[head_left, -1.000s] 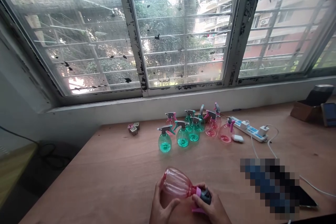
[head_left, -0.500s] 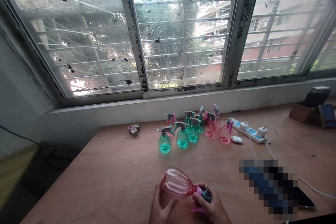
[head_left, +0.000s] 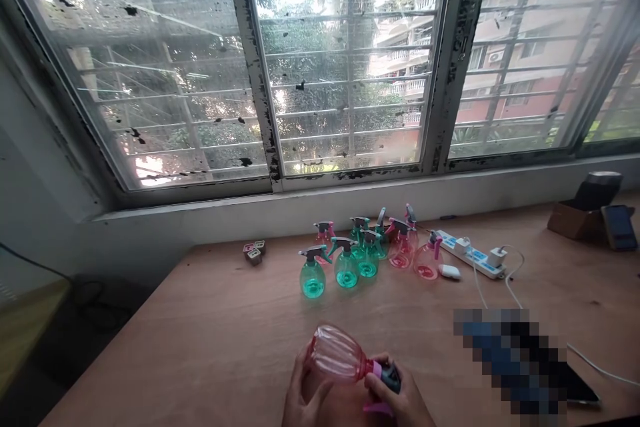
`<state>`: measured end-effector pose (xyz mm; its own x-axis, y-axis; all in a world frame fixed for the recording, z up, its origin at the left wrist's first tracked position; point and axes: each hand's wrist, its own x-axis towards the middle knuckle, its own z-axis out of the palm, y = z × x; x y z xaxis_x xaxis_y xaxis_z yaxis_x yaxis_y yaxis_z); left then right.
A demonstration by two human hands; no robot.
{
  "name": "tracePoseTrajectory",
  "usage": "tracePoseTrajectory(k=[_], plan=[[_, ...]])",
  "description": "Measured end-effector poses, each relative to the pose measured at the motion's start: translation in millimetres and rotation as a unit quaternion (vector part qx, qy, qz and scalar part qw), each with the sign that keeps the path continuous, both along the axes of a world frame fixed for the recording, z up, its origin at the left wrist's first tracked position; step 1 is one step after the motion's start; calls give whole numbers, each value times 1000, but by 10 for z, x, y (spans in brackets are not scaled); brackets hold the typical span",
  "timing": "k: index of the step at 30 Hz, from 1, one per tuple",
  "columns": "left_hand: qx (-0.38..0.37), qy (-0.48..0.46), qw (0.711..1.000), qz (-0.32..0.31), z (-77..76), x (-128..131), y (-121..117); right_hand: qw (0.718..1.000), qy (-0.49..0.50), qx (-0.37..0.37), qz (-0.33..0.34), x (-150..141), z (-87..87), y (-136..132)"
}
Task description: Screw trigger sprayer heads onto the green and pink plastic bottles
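Note:
A clear pink spray bottle (head_left: 337,353) lies on its side between my hands, above the near part of the table. My left hand (head_left: 305,390) is wrapped round its base end. With my right hand (head_left: 397,390) I grip the pink collar and dark spray head, and the pink trigger points down. Farther back stand several green spray bottles (head_left: 313,280) and several pink ones (head_left: 427,263), all upright with spray heads on. The hidden undersides of my fingers cannot be made out.
A white power strip (head_left: 470,255) with plugs and cables lies right of the bottles, beside a small white object (head_left: 449,271). Small dark blocks (head_left: 255,253) sit at the left. A cardboard box (head_left: 575,219) stands at the far right, and a blurred flat device (head_left: 575,380) lies nearer.
The view has tilted slightly, so the scene sits a little lower. Both hands keep hold of the pink spray bottle, with hardly any visible movement.

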<state>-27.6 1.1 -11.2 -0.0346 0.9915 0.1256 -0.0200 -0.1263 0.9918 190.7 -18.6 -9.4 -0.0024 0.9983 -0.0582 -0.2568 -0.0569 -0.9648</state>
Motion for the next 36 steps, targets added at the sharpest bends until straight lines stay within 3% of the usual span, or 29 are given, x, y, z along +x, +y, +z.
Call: tracePoseTrajectory(k=[11, 20, 27, 36], plan=[[-9, -13, 1000, 23, -58, 14, -12, 999, -31, 9, -23, -51, -105, 15], [1, 5, 1000, -22, 6, -33, 23, 999, -13, 24, -35, -35, -133, 42], [5, -24, 999, 44, -57, 95, -25, 1000, -9, 22, -15, -42, -113, 24], [-10, -20, 1000, -18, -17, -5, 25, 999, -11, 25, -40, -37, -80, 39]])
